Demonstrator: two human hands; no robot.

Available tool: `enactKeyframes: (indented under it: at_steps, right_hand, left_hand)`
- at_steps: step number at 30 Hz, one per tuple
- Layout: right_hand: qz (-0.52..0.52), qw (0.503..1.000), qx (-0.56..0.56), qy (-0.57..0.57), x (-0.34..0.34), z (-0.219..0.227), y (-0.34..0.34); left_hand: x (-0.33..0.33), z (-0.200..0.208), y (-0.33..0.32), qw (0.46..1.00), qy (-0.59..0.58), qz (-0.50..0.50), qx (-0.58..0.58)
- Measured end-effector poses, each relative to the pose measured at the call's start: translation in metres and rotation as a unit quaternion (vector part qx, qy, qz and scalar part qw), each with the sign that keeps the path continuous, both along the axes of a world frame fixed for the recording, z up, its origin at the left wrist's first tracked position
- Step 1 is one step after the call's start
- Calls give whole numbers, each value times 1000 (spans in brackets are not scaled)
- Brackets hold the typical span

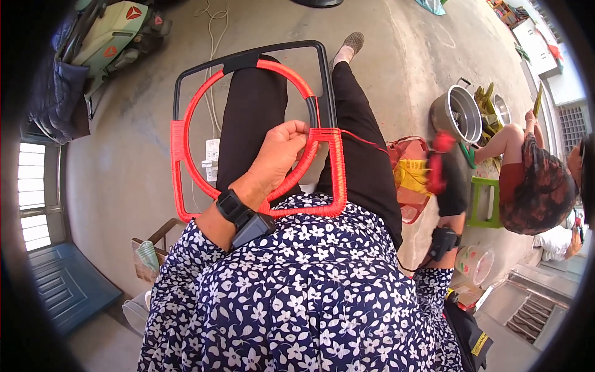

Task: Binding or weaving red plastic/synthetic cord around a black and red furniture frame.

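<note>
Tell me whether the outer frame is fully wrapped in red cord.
Only partly: red cord covers the bottom and lower sides of the outer frame; its top bar shows bare black.

The red ring (pixel 297 79) has room left of the left hand (pixel 277 155), but red cord (pixel 365 141) bars the frame's (pixel 339 177) right side.

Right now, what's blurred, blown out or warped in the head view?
Head view: right grip smeared, likely motion blur; left grip and frame fairly crisp. Head view, far left: window panes near white, detail lost. Head view, rim: fisheye bends straight edges, corners go black.
</note>
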State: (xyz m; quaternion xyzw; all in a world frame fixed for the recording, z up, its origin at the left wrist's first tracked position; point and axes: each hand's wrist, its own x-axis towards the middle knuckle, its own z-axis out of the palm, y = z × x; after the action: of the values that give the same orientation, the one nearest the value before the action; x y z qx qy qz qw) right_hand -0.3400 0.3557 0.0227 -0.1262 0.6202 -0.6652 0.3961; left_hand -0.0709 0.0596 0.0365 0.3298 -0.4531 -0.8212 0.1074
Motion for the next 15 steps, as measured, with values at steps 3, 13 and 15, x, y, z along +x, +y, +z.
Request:
enactKeyframes:
  at_steps: [3,13,15]
  right_hand:
    - [315,930,58,181,73,17,-87]
    - [37,987,-76,135,111,26,-191]
    - [46,971,-106,211,121,36,-189]
  left_hand:
    - [0,5,1,999,-17,-35,-12]
    - [2,5,2,953,31,117,-280]
    - [2,8,2,912,49,151,-377]
